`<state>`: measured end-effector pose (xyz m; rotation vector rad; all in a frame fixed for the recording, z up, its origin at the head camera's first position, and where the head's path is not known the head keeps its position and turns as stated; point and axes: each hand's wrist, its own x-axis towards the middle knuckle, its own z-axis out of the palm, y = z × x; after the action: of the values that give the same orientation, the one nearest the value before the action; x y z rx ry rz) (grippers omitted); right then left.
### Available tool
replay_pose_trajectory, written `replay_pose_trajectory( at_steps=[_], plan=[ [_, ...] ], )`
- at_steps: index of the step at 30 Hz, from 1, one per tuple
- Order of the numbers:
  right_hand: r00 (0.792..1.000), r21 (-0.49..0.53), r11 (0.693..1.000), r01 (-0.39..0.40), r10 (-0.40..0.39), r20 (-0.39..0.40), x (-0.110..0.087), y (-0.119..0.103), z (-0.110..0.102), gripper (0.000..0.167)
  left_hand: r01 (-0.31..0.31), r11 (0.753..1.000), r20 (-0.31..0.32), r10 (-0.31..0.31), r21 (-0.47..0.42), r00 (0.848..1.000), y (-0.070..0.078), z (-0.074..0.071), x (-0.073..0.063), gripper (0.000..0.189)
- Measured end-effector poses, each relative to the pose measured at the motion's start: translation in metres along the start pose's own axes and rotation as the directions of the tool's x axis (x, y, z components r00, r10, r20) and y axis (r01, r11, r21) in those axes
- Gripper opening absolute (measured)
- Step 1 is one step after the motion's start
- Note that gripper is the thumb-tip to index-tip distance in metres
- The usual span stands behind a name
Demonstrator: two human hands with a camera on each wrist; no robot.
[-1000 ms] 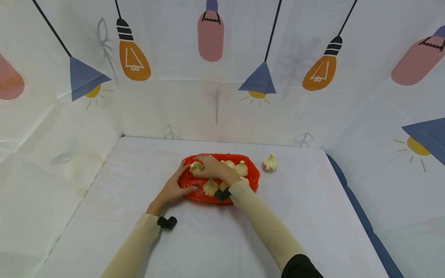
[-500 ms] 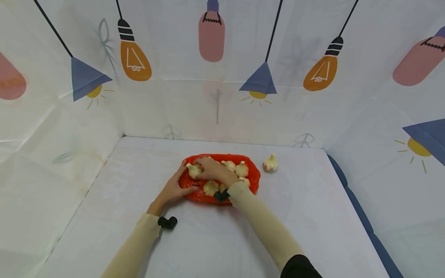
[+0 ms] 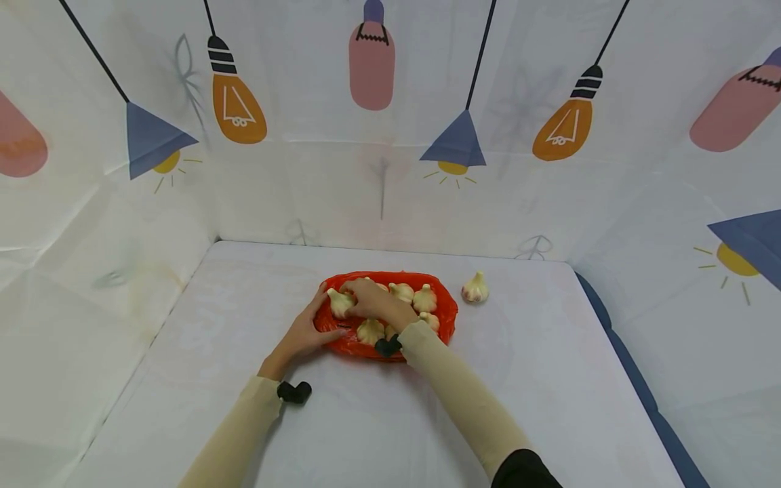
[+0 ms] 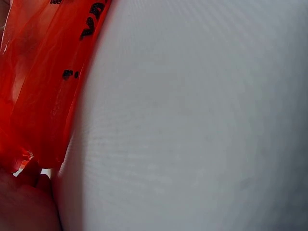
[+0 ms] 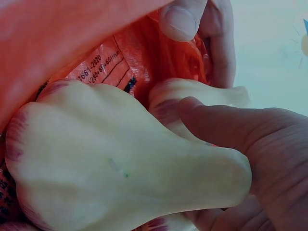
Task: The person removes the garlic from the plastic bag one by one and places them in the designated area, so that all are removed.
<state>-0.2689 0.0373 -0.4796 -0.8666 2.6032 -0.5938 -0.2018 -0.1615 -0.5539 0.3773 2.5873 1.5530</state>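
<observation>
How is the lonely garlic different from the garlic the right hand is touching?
The lonely garlic sits on the table; the touched garlic is inside the red plastic. The lonely garlic's stem points up; the touched garlic's stem tips toward the left hand. The right hand partly covers the touched garlic; the lonely garlic shows completely. Both are pale bulbs with stems.

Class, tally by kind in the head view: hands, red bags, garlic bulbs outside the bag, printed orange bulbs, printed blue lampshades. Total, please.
Hands: 2
Red bag: 1
Garlic bulb outside the bag: 1
Printed orange bulbs: 2
Printed blue lampshades: 3
Total: 9
</observation>
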Motion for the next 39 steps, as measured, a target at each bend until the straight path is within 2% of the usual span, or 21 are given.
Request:
replay_pose_trajectory(
  at_steps=[11, 21, 28, 39],
  plan=[
    [1.000, -0.008, 1.000, 0.009, -0.009, -0.015, -0.0006, 0.0003, -0.0008, 0.040, 0.005, 1.000, -0.001, -0.005, -0.007, 1.000, 0.0007, -0.0006, -0.0007, 0.110],
    [1.000, 0.039, 0.999, -0.020, 0.020, 0.000, -0.0026, 0.0004, -0.0007, 0.039, 0.001, 1.000, -0.007, -0.002, -0.007, 1.000, -0.0023, 0.0005, 0.0006, 0.115],
    [1.000, 0.056, 0.998, -0.003, 0.003, -0.002, -0.0031, 0.0027, -0.0019, 0.035, 0.012, 1.000, -0.003, -0.012, -0.002, 1.000, -0.0018, -0.0002, 0.0006, 0.113],
    [1.000, 0.032, 0.999, -0.004, 0.005, -0.004, -0.0020, 0.0050, -0.0008, 0.039, 0.017, 1.000, -0.001, -0.017, -0.004, 1.000, -0.0023, 0.0007, 0.0002, 0.114]
  ],
)
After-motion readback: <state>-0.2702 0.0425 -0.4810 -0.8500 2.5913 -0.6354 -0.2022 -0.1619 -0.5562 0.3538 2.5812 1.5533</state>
